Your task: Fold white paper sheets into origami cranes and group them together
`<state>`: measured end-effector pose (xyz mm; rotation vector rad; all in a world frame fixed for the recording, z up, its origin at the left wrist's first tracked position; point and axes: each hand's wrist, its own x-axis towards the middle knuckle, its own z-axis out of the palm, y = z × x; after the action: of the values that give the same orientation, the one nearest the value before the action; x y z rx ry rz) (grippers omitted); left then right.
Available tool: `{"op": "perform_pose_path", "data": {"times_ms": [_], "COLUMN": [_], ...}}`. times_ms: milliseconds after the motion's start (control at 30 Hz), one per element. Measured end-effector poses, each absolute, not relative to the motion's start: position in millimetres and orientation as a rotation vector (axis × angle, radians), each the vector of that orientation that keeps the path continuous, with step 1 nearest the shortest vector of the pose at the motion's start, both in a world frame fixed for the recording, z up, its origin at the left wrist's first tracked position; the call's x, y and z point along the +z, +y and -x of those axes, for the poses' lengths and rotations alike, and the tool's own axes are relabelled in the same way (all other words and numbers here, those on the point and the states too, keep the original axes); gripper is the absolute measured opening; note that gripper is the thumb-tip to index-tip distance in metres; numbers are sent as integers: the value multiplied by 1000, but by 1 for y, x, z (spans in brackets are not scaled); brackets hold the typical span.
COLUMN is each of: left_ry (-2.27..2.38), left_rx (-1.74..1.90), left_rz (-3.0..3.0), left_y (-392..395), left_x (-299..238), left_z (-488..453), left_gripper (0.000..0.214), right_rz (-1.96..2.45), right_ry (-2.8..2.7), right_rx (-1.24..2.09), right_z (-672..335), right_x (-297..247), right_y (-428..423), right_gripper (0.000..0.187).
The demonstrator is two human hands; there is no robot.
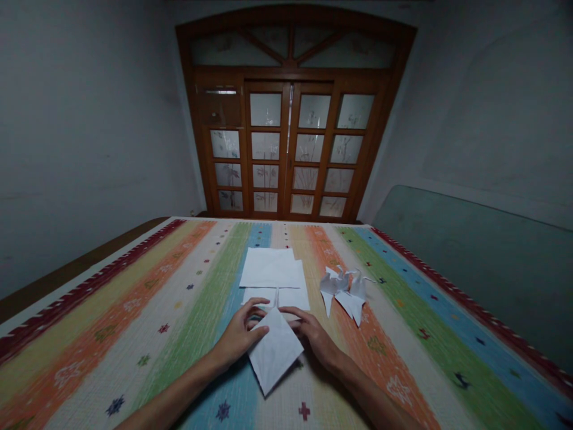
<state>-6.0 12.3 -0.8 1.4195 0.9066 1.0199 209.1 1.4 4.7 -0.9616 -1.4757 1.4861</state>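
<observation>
Gripping a folded white paper [274, 352] between them, the half-closed left hand [239, 334] and right hand [313, 340] work at bottom centre, origami cranes [344, 292] lying up to the right.

Folded white paper [274, 352], diamond-shaped, one corner pointing toward the person

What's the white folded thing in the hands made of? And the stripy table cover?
The white folded sheet looks like thin matte paper: sharp creases, no shine. The rainbow-striped table cover looks like woven cloth, perhaps cotton: fine ribbed threads show, though the exact fibre can't be told.
</observation>
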Motion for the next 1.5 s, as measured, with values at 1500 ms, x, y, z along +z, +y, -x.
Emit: {"op": "perform_pose_path", "data": {"times_ms": [1500], "left_ry": [906], "left_rx": [1149], "left_rz": [-1335], "left_y": [1], "left_x": [3], "left_z": [-2], "left_gripper": [41], "right_rz": [886], "right_ry": [-1476], "right_rx": [1259], "right_z": [-196], "right_x": [-4], "right_y": [-7], "right_gripper": [43]}}
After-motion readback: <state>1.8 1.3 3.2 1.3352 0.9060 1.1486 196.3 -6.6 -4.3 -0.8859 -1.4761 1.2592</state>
